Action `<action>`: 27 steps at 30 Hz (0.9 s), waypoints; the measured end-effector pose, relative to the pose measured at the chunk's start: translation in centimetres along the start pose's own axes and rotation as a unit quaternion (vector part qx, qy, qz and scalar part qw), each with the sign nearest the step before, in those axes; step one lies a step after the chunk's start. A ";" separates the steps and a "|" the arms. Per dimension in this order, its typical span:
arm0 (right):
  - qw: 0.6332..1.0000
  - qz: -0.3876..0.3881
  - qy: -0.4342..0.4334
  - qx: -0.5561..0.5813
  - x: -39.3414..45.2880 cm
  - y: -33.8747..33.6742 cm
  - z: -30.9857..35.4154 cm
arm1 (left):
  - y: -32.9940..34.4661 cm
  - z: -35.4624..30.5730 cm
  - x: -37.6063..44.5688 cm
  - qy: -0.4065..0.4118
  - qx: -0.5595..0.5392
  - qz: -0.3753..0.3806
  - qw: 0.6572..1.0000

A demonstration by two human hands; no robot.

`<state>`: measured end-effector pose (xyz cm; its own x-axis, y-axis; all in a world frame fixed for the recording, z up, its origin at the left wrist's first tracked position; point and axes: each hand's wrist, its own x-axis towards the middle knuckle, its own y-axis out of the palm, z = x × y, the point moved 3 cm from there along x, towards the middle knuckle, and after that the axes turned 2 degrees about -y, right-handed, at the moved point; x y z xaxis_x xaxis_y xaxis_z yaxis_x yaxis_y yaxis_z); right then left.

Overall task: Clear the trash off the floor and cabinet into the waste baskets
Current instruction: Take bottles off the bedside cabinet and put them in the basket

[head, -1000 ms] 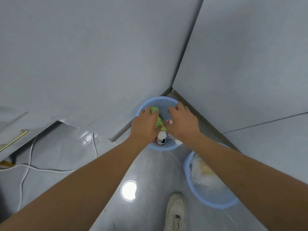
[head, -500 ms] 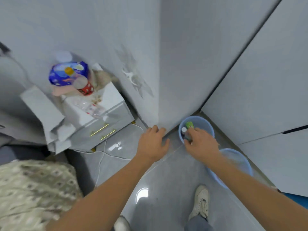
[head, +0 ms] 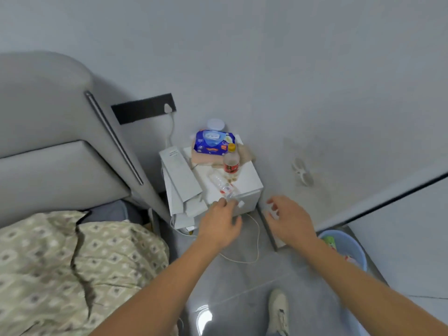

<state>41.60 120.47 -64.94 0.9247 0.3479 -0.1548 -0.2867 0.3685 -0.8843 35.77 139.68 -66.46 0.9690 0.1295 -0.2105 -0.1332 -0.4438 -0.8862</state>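
Reaching toward centre frame, I have my left hand [head: 221, 224] at the lying clear bottle [head: 221, 186] on the cabinet [head: 244, 187], fingers loosely spread, contact blurred. My right hand [head: 287, 218] hovers empty, fingers relaxed; waste basket [head: 356, 248] waits lower right.

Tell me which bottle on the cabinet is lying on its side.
The clear bottle nearest the left hand, at the cabinet's front edge. The yellow-capped bottle behind it stands upright.
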 end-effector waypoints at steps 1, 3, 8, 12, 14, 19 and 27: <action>1.000 -0.003 -0.014 -0.004 2.6 0.4 0.4 | 0.7 0.6 1.5 0.000 0.009 -0.004 1.000; 0.999 -0.023 -0.042 -0.012 6.4 -0.6 2.0 | 0.8 0.8 3.4 0.026 0.038 -0.011 0.999; 0.991 -0.054 -0.116 -0.042 19.2 3.3 2.0 | 8.6 3.5 11.7 0.050 0.104 0.012 0.993; 0.985 -0.051 -0.161 -0.030 24.6 5.3 2.7 | 13.3 5.4 15.3 0.088 0.166 0.040 0.981; 0.983 -0.036 -0.178 -0.026 27.1 7.7 2.0 | 16.4 6.7 16.8 0.085 0.183 0.054 0.978; 0.971 -0.051 -0.225 -0.056 28.5 10.0 1.8 | 19.1 7.5 18.6 0.112 0.233 0.046 0.965; 0.972 -0.070 -0.222 -0.016 28.8 9.7 1.5 | 18.2 6.7 20.0 0.113 0.287 0.008 0.951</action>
<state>65.12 135.35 -77.28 0.7530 0.6365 0.1669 -0.1520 0.4151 -0.8970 51.33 140.18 -89.57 0.9773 -0.0959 -0.1889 -0.1768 0.1225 -0.9766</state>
